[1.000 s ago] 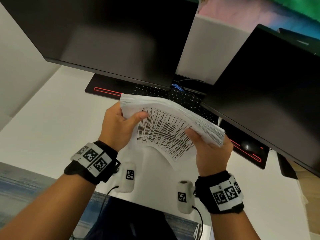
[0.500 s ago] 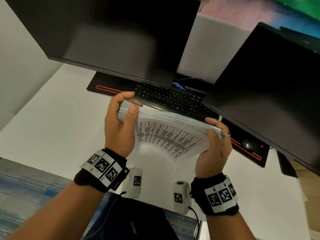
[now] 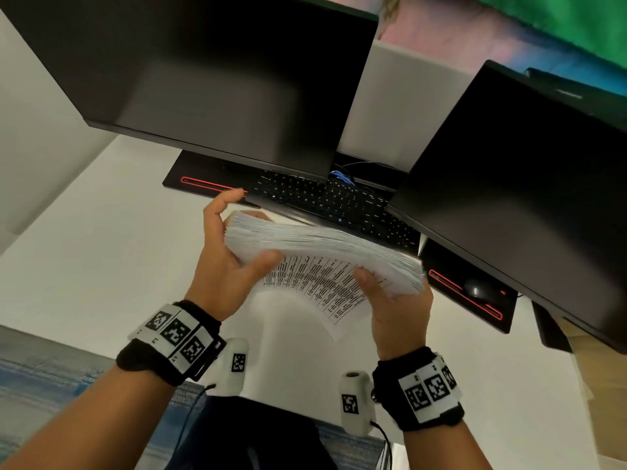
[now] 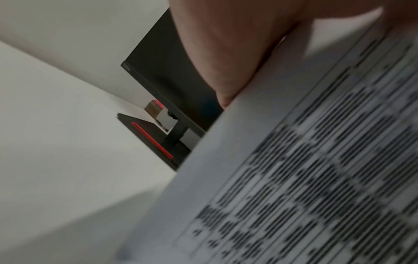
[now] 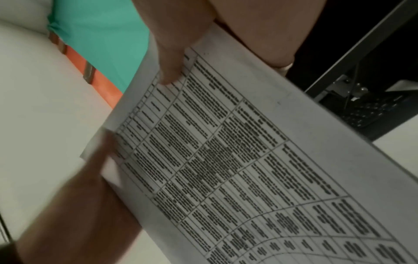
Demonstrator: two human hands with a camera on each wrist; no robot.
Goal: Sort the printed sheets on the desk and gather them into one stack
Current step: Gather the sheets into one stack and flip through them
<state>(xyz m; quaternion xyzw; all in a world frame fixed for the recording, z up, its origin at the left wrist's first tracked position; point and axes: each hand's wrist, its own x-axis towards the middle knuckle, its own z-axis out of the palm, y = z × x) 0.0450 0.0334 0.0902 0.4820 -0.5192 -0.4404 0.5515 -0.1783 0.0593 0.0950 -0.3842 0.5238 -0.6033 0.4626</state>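
A thick stack of printed sheets (image 3: 322, 242) hangs in the air over the white desk (image 3: 84, 249), its table-printed face turned toward me and its bottom sheet sagging. My left hand (image 3: 222, 262) holds the stack's left end, thumb on the printed face, while the upper fingers curl free above the top edge. My right hand (image 3: 397, 310) grips the right end, thumb on the face and fingers hidden behind. The left wrist view shows the blurred sheet (image 4: 316, 160) under a digit. In the right wrist view the thumb presses the printed sheet (image 5: 248, 151).
Two dark monitors (image 3: 203, 79) (image 3: 526, 181) overhang the back of the desk. Under them lie a black keyboard (image 3: 332, 201), a black mat with red stripes (image 3: 210, 183) and a mouse (image 3: 476, 288). The desk's near edge runs just below my wrists.
My left fingers have lifted off the stack's top corner and its thumb has slid onto the face. The right hand has shifted from over the top edge to a thumb-in-front grip.
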